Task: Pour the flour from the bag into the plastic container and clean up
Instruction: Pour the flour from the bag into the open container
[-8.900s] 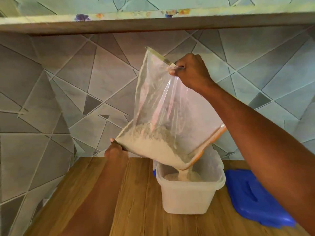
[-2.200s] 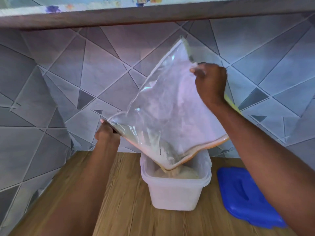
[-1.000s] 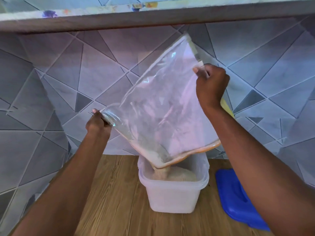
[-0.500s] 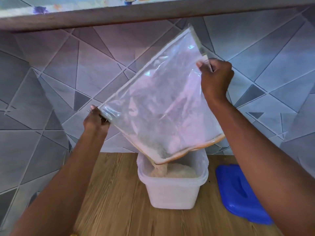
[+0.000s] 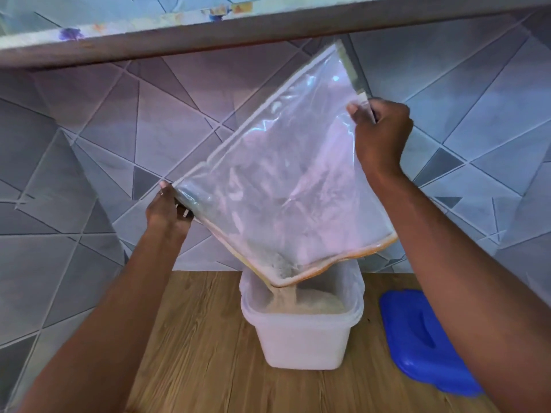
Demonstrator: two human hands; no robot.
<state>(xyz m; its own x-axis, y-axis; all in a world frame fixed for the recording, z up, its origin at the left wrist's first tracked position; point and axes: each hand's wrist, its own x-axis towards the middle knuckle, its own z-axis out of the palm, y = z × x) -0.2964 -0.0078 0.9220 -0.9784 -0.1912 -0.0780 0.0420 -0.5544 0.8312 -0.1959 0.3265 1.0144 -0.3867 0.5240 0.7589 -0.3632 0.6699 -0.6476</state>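
Note:
A clear plastic bag (image 5: 286, 180) hangs tilted over the white plastic container (image 5: 301, 338), its open mouth pointing down into it. A thin stream of flour (image 5: 283, 296) falls from the mouth's lowest corner onto the heap inside the container. Only a little flour is left near the mouth; the rest of the bag looks dusty and see-through. My left hand (image 5: 167, 210) pinches the bag's low left corner. My right hand (image 5: 381, 135) grips the raised upper right edge.
The container stands on a wooden counter (image 5: 193, 353) against a grey tiled wall (image 5: 89, 159). Its blue lid (image 5: 423, 341) lies on the counter to the right, partly under my right forearm. A shelf edge (image 5: 268, 28) runs overhead.
The bag has emptied almost fully into the container since the earliest frame. My right hand has lifted its end higher and the bag tilts more steeply. The flour heap has grown.

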